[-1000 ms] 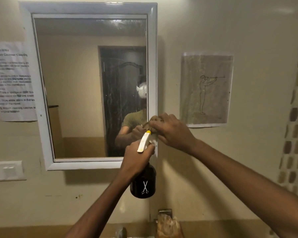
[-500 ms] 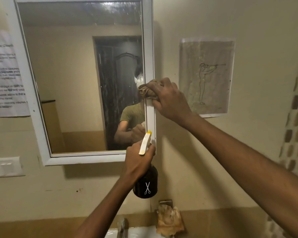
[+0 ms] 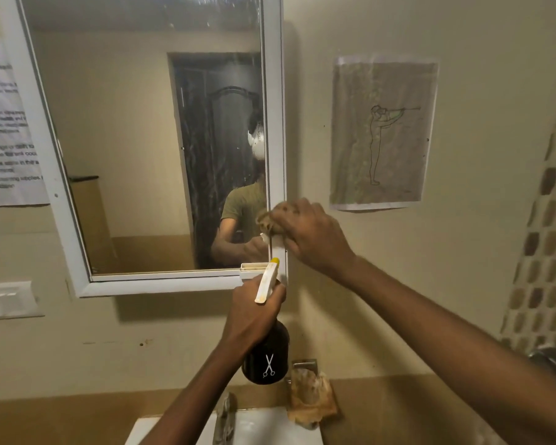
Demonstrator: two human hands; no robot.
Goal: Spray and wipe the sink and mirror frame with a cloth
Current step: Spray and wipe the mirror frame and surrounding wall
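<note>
The right hand (image 3: pixel 305 236) is gripping a crumpled brown cloth (image 3: pixel 265 218), wiping the white mirror frame (image 3: pixel 278 155)'s right side, the left hand (image 3: pixel 254 316) is holding a black spray bottle (image 3: pixel 265 361), and the near white sink (image 3: pixel 270 427) is apparently awaiting cleaning.

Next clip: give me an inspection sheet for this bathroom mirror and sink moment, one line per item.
Surface: white sink at bottom edge, tap on it.
Job's things: brown cloth against the mirror frame; black spray bottle held below.
Clutter: crumpled rag beside the sink.
Grippers: right hand grips the cloth; left hand grips the bottle.
Cables: nothing seen.
Surroundings: printed notice, drawing, wall switch, tiled wall.
</note>
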